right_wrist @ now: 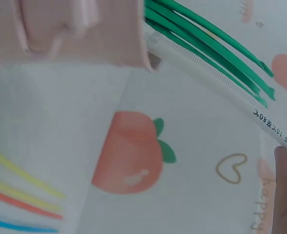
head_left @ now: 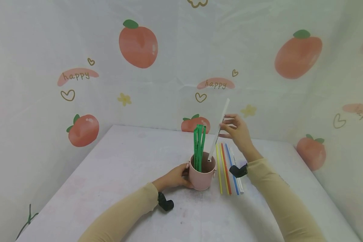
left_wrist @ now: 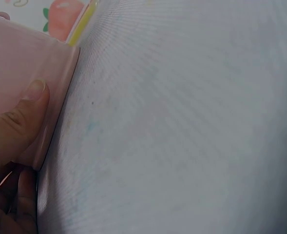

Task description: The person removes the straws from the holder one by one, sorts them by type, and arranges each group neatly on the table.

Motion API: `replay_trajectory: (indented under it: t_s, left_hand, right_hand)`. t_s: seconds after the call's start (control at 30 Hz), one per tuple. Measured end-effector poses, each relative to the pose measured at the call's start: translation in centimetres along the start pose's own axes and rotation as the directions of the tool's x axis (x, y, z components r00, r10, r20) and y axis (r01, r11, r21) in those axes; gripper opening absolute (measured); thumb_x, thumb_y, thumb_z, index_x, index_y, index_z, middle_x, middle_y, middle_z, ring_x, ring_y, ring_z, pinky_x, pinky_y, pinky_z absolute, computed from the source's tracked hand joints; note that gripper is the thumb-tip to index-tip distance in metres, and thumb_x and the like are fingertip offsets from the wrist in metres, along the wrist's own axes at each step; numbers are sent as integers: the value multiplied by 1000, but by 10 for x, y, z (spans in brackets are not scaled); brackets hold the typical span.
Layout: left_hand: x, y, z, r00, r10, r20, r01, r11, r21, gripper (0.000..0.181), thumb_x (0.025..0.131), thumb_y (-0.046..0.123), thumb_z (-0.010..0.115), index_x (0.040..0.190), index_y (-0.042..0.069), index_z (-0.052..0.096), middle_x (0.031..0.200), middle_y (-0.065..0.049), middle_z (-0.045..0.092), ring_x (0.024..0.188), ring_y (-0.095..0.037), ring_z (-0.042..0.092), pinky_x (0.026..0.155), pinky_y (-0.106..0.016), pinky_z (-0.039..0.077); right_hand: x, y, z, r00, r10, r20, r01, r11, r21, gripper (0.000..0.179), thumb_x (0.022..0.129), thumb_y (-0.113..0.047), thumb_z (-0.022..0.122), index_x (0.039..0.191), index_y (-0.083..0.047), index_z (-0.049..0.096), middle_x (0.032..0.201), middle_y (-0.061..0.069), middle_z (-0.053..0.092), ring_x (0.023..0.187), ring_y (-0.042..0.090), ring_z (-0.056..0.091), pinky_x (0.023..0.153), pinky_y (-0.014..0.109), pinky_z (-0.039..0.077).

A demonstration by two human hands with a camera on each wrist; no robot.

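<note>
A small pink bucket (head_left: 201, 179) stands upright on the table with several green wrapped straws (head_left: 199, 144) leaning in its left side. My left hand (head_left: 176, 176) grips the bucket from the left; the left wrist view has the thumb (left_wrist: 28, 109) flat against its wall. Above and to the right, my right hand (head_left: 236, 131) pinches a white wrapped straw (head_left: 219, 129) at its upper part. The straw slants down, its lower end inside the bucket's mouth. In the right wrist view, dark print marks its wrapper, and it passes close beside the green straws (right_wrist: 211, 44).
Right of the bucket, a loose row of straws lies on the table: yellow straws (head_left: 219, 168), a red straw (head_left: 226, 168), a blue straw (head_left: 232, 168) and white ones (head_left: 240, 186). A printed backdrop (head_left: 169, 94) rises behind the table's far edge.
</note>
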State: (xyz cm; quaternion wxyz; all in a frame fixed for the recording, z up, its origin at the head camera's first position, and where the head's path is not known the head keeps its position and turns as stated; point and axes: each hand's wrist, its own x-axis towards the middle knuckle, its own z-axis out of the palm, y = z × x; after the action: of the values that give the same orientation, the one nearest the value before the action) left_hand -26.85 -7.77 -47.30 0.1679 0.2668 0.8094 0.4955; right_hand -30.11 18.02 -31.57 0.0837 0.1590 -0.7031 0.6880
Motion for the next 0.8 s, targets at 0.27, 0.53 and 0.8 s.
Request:
replay_trajectory:
  t_s: [0.27,0.53,0.8]
  left_hand:
    - [1,0,1,1000,11,0,-11,1000,14,85,73,7,84,144,3,38,143,-11,49,128,-27,52,110,-38,42]
    - [0,1,1,1000,-3,-8,3,1000,1,84,73,6,84,144,3,39,143,-11,49,128,-28,52,110,-40,42]
    - [-1,1,0,999,-34,-3,34,999,5,87,74,9,84,146,2,35,146,-11,46,131,-27,50,112,-40,40]
  right_hand:
    - [12,-25,-23,998,-45,-50,46,999,7,31,91,-6,65,118,-10,51,97,3,56,79,10,67,68,29,61]
    - [11,-22,-41,998,-29,-52,26,998,-61,33,91,-3,65,120,-6,50,98,5,54,77,9,67,65,29,61]
    - [7,-9,-54,996,81,-36,-88,969,-231,52,94,-3,60,138,12,38,105,7,52,81,1,65,69,28,61]
